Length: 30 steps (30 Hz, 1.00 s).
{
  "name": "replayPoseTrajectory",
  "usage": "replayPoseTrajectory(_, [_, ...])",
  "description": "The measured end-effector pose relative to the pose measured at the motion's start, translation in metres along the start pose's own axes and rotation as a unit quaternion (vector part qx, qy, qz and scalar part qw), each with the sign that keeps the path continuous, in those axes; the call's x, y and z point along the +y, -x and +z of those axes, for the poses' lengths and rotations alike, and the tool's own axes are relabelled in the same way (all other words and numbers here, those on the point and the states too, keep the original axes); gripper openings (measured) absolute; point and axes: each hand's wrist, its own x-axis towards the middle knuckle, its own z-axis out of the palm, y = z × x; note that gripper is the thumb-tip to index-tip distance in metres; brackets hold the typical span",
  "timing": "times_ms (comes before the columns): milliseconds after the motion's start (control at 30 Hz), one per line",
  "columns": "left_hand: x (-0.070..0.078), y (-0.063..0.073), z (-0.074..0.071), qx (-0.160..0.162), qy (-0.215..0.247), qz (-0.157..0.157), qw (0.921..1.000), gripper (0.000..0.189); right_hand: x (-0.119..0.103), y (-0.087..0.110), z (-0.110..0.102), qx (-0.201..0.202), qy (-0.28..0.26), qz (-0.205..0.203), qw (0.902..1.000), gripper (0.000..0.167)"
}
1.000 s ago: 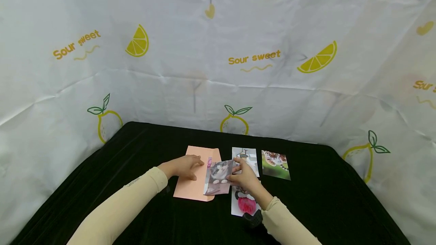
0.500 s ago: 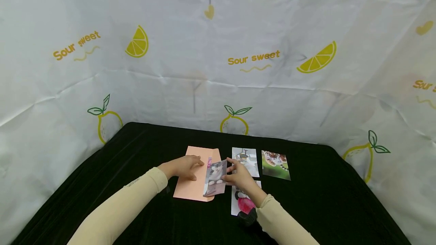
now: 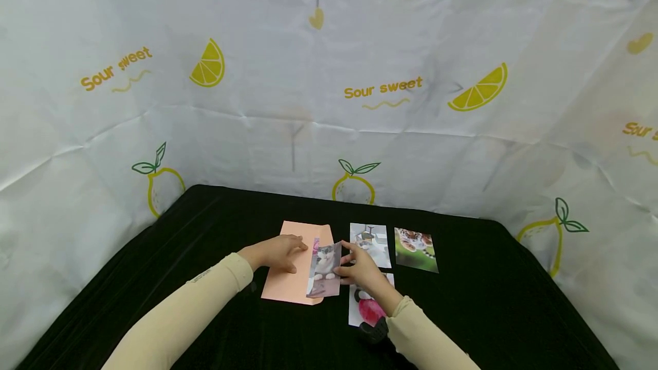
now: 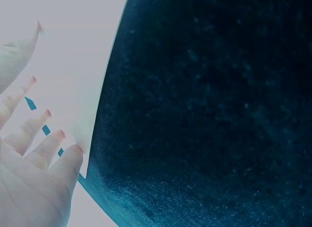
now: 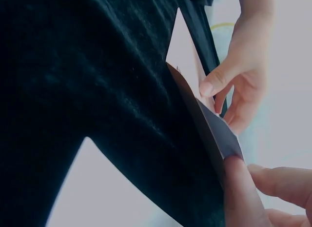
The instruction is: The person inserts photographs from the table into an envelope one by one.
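Note:
A pink envelope (image 3: 283,288) lies on the dark cloth in the head view, its flap side to the right. My left hand (image 3: 275,253) rests on it with the fingers spread; in the left wrist view the left hand (image 4: 41,173) touches the pale envelope (image 4: 83,56). A cat photo (image 3: 326,273) stands slightly tilted at the envelope's right side, its left part apparently inside the opening. My right hand (image 3: 366,270) pinches its right edge. The right wrist view shows the photo's grey back (image 5: 220,132) between thumb and fingers.
Right of the envelope lie a grey-white photo (image 3: 377,241), a tiger photo (image 3: 417,253) and a photo with a pink ball shape (image 3: 369,308), partly under the right wrist. Dark velvet cloth (image 3: 488,290) covers the table. A lemon-print curtain (image 3: 288,147) hangs behind.
My right hand has moved a little left with the cat photo, and less of the photo shows outside the envelope. My left hand has stayed in place.

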Motion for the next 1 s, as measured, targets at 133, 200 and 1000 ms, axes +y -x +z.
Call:
replayPoseTrajectory(133, [0.000, 0.000, 0.000, 0.001, 0.000, -0.003, 1.0000, 0.055, 0.001, 0.007, 0.000, -0.008, -0.013, -0.001, 0.9999, 0.072])
replayPoseTrajectory(200, [-0.001, -0.001, 0.000, 0.000, 0.000, -0.004, 1.0000, 0.055, 0.001, 0.010, 0.001, -0.008, -0.021, -0.006, 0.9997, 0.069])
replayPoseTrajectory(1000, [-0.001, 0.000, 0.000, -0.006, 0.008, -0.009, 0.9999, 0.055, -0.007, 0.004, 0.012, 0.010, 0.003, -0.016, 0.9998, 0.062])
